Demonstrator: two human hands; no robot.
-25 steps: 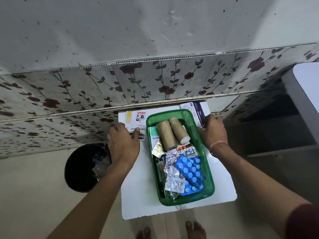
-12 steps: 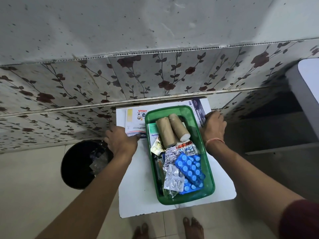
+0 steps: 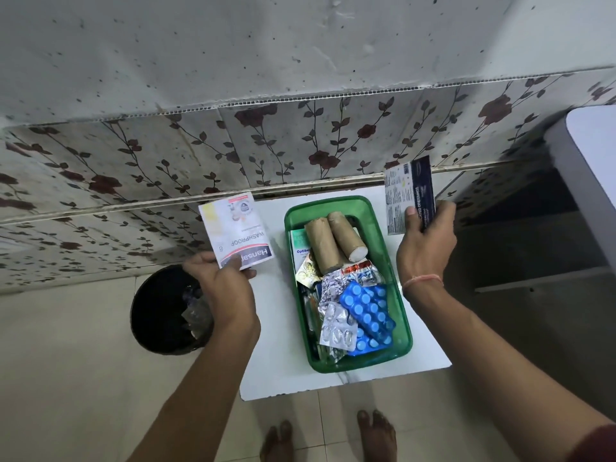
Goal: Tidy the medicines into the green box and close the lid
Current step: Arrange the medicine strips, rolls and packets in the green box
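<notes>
— Two packets up: left hand (image 3: 226, 288) pinching the plaster packet (image 3: 236, 228), right hand (image 3: 425, 241) clasping the dressing packet (image 3: 409, 195), either side of the green box (image 3: 396, 281)?
— Yes; next, likely lay both inside, then find the lid

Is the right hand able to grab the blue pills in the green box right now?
Probably not yet. The right hand is already holding a dark packet up beside the green box. The blue pills lie uncovered on top, so nothing else blocks them.
</notes>
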